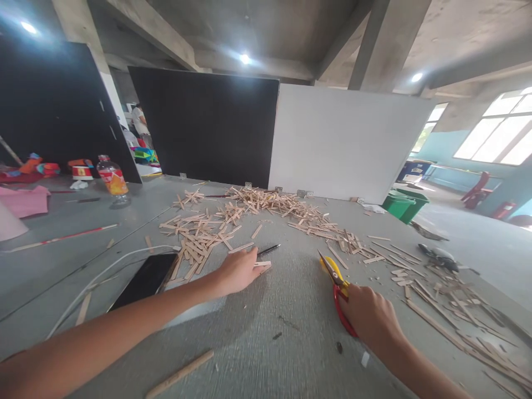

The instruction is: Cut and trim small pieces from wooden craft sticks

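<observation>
My left hand [236, 271] is closed just above the middle of the table, with a short wooden stick [263, 264] pinched at its fingertips. Right beyond those fingers lies a black pen [270, 250]; whether they touch it I cannot tell. To the right, my right hand [369, 310] is wrapped round the red handle of a pair of scissors [333, 274], whose blades point forward and away. A yellow part shows beside the blades. Ahead of both hands, flat wooden sticks [199, 244] lie in a loose, curved heap.
A phone [143, 280] with a white cable [89, 284] lies left of my left forearm. A plastic bottle [113, 180] stands at the far left. Upright black [208, 127] and white [341, 138] boards edge the back. Thin wood scraps [449, 327] litter the right, and green bins [401, 205] stand beyond.
</observation>
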Demonstrator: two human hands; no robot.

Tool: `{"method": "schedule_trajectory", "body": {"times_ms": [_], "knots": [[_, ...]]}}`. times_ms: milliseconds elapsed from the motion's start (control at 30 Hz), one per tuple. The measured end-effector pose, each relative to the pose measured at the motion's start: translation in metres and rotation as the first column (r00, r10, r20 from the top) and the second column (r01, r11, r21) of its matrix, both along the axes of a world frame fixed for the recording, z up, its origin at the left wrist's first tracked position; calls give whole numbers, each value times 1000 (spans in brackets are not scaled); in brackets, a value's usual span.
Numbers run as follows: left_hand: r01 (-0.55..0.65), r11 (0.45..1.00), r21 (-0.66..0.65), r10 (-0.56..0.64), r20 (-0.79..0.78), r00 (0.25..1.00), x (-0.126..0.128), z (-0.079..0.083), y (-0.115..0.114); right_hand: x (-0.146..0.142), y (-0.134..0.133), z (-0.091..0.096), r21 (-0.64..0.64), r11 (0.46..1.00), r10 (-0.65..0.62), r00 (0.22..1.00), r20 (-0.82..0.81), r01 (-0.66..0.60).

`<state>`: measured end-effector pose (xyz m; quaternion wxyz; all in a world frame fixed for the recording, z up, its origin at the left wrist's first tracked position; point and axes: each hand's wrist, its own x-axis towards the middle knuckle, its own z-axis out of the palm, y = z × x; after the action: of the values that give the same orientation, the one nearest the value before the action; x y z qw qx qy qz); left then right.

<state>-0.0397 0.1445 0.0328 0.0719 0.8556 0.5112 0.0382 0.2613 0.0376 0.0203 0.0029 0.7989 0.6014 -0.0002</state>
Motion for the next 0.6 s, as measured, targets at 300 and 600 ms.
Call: {"method": "schedule_trajectory", "body": {"times_ms": [300, 600], "knots": [[-116, 993, 7, 116, -48, 992, -4, -2, 26, 4, 2, -8, -37, 999, 3, 999, 48, -1], [-107, 990, -90, 98, -104, 990, -31, 32, 37, 5, 0, -7, -32, 999, 22, 999, 44, -21]]}}
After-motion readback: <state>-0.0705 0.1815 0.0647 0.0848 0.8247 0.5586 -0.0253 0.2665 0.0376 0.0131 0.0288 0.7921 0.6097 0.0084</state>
